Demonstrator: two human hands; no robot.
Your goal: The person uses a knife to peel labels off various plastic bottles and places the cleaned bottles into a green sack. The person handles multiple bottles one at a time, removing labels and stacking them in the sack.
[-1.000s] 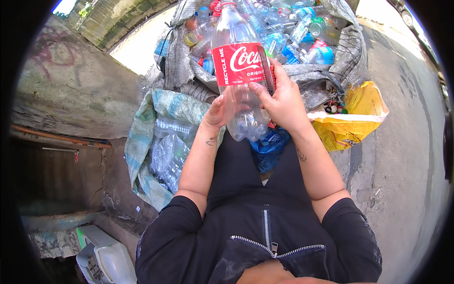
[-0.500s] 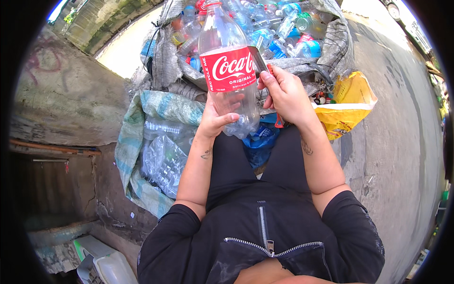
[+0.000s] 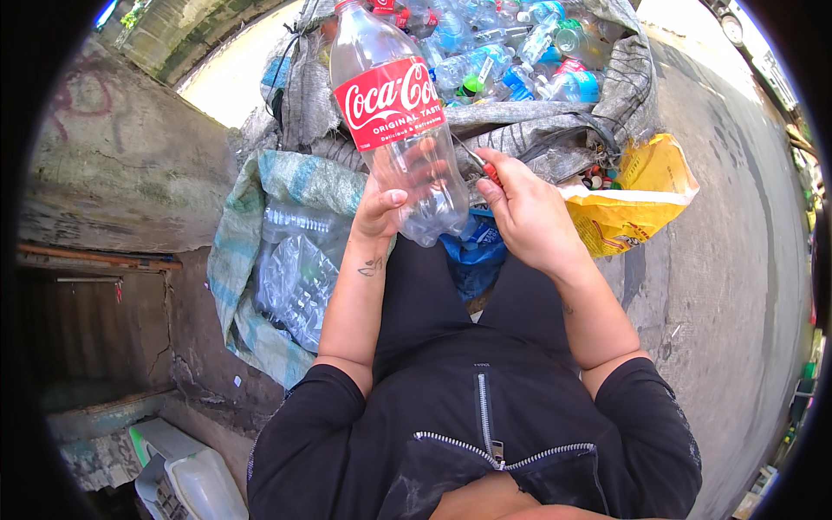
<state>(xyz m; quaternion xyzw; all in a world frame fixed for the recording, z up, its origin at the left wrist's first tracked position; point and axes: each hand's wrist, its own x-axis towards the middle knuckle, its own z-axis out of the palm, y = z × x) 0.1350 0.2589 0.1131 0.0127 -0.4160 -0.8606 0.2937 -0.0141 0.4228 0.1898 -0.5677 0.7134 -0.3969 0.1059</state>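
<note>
My left hand [image 3: 383, 206] grips the lower part of a large clear plastic bottle [image 3: 407, 165] with a red label [image 3: 388, 101] and a red cap, held tilted up and to the left in front of me. My right hand [image 3: 529, 212] is closed around a small cutter with a red handle [image 3: 490, 172]; its thin blade points toward the bottle just under the label. Both hands are over my lap, in front of a big sack of bottles.
A large grey sack [image 3: 555, 130] full of mixed plastic bottles lies ahead. A yellow bag [image 3: 637, 208] holding caps sits at right, a pale green woven sack [image 3: 290, 260] of crushed clear bottles at left, a blue bag [image 3: 477, 256] between my knees. Concrete wall at left, pavement at right.
The bottle has tilted and shifted to the left and up. My right hand dropped from the label's edge to below the label, with the cutter's blade now showing.
</note>
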